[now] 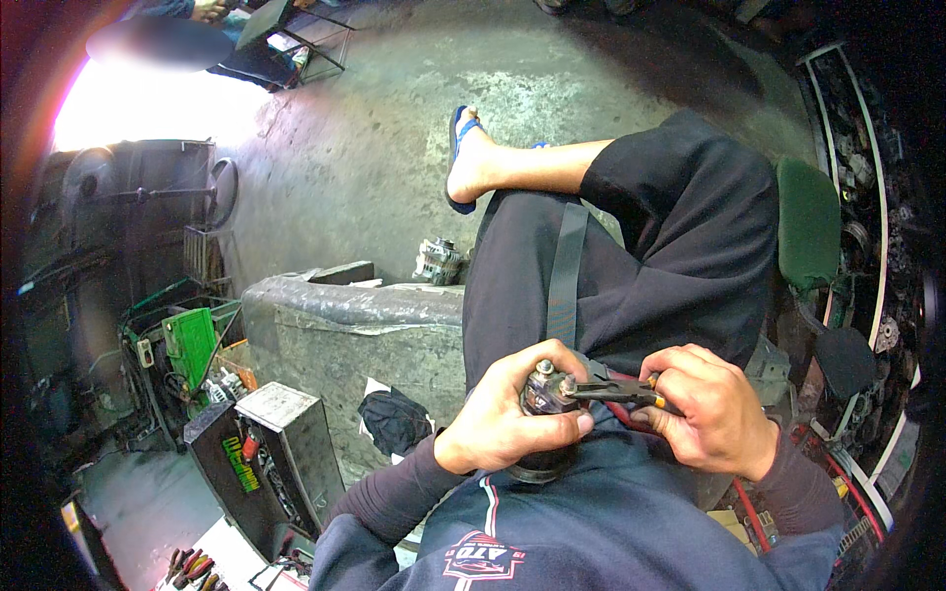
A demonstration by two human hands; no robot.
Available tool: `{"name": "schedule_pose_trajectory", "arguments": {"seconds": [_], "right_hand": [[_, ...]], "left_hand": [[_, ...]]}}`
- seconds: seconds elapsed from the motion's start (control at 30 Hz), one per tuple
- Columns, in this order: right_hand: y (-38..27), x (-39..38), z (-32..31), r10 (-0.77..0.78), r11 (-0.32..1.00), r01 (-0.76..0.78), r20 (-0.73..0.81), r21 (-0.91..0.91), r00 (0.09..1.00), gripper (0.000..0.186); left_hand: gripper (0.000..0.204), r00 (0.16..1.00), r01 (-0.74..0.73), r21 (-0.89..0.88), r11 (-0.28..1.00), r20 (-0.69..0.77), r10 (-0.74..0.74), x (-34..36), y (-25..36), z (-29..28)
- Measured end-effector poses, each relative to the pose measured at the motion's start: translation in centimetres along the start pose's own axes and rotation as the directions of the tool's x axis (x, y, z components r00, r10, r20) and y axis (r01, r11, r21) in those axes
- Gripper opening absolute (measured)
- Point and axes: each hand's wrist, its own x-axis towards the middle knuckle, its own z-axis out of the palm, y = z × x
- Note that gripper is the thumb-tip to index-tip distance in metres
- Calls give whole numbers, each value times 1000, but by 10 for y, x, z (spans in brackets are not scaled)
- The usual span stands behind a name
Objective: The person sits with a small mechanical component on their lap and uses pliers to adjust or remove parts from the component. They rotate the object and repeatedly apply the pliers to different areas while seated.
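Observation:
My left hand (512, 414) is closed around a dark cylindrical metal part (544, 394) with threaded studs and nuts on its top, held in my lap. My right hand (709, 414) grips pliers (641, 392) with red and yellow on the handles. The pliers' jaws reach across to a stud at the top of the part, beside my left fingers. The lower body of the part is mostly hidden by my left hand.
A worn grey bench (345, 345) stands left of my legs, with an alternator (439, 261) beyond and a black cloth (392, 419). An open metal box (278, 414) and hand tools (187, 569) are lower left, a green chair (808, 222) right. Another person (207, 10) is upper left.

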Motion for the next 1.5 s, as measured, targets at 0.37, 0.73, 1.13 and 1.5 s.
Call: {"name": "schedule_pose_trajectory", "arguments": {"seconds": [0.37,0.73,1.13,1.5], "right_hand": [[-10,-9,0,13,998,-11,27,-56,1000,28],[-4,-8,18,81,994,-79,-36,70,996,29],[-25,-9,-1,122,991,-121,7,-61,993,25],[-46,-20,18,164,971,-180,-108,-160,980,25]], "left_hand": [[32,995,-1,23,1000,104,-2,4,4,-6],[31,998,17,-18,1000,-57,-18,-3,-7,4],[34,986,-20,93,995,-164,35,0,0,11],[32,923,-12,332,943,-359,139,-5,4,32]]}}
